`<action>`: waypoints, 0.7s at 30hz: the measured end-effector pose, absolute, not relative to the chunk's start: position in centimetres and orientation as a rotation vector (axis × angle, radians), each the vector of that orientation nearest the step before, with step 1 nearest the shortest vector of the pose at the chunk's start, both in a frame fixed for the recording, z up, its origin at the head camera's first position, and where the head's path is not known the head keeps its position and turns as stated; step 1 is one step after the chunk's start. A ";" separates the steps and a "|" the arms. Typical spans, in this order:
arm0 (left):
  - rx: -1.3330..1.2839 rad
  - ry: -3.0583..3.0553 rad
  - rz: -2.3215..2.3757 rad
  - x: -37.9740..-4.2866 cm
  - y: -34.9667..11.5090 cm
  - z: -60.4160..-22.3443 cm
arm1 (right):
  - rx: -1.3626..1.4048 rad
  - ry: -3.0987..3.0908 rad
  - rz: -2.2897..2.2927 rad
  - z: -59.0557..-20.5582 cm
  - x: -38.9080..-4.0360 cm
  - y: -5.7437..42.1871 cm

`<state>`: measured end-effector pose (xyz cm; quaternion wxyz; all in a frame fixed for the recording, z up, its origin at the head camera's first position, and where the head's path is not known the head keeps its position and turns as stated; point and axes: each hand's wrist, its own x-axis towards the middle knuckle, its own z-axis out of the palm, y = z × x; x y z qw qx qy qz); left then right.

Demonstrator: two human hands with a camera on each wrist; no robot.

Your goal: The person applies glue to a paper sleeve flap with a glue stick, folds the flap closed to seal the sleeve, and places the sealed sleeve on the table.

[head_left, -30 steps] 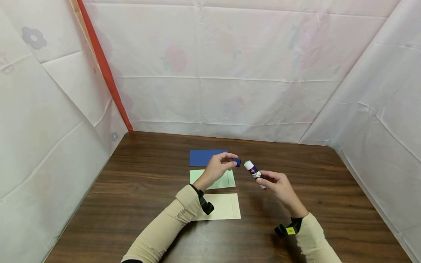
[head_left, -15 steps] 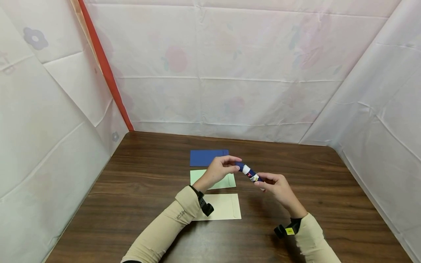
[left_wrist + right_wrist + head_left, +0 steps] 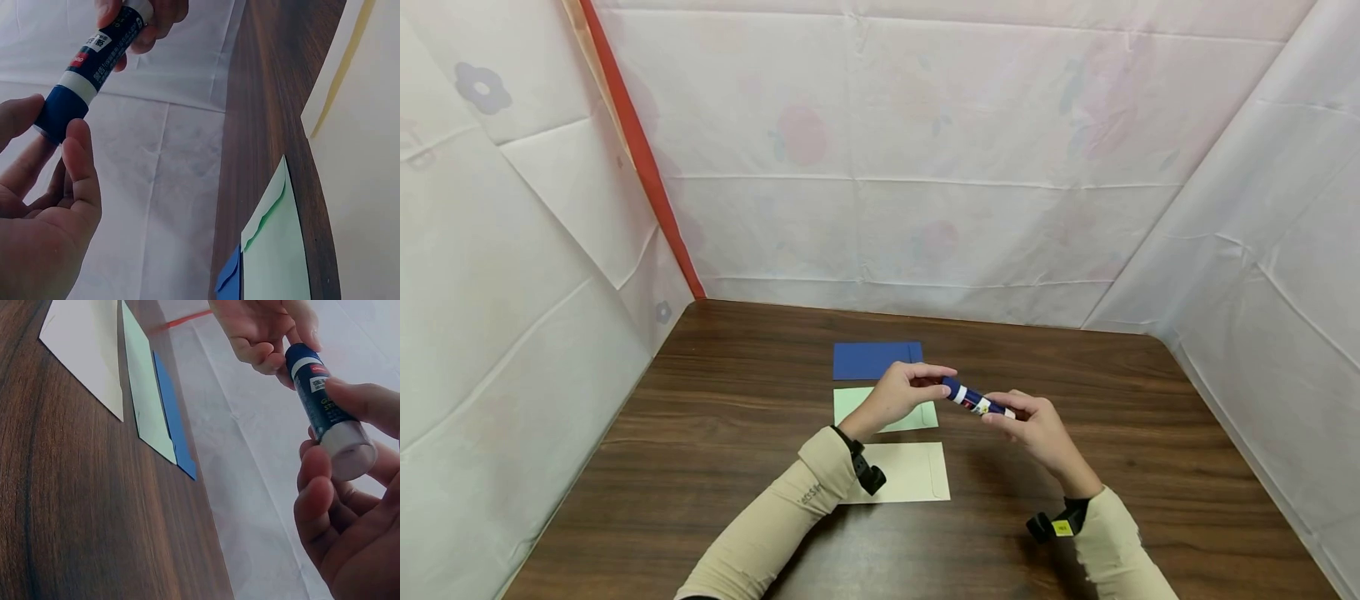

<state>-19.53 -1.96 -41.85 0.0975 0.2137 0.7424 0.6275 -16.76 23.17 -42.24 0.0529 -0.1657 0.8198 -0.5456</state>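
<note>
Between both hands, above the table, a dark blue glue stick (image 3: 976,401) with a white band and white base is held at a slant. The left hand (image 3: 901,395) pinches its blue cap (image 3: 61,114) between thumb and fingers. The cap sits on the end of the tube, up against the white band. The right hand (image 3: 1034,426) grips the tube near the white base (image 3: 347,450), thumb over the printed label. Below the left hand lies a light green envelope (image 3: 917,416), partly covered by that hand and wrist.
On the brown wooden table (image 3: 715,417), a blue envelope (image 3: 868,361) lies behind the green one and a cream envelope (image 3: 910,472) in front. White patterned sheeting (image 3: 880,225) stands around the back and sides.
The cap, earlier apart from the glue stick's white end, has come onto it. The left hand moved slightly right and down; the glue stick now lies flatter. The envelopes stayed put.
</note>
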 end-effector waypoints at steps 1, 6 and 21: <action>0.646 2.217 1.834 -19.5 -2.0 -41.9 | -0.516 2.502 -1.655 -42.3 -16.8 23.2; 0.696 2.302 1.723 -19.4 -2.0 -41.8 | -0.617 2.527 -1.639 -42.2 -16.7 23.0; 0.765 2.470 1.638 -18.5 -1.3 -40.8 | -0.792 2.500 -1.680 -42.0 -16.8 22.6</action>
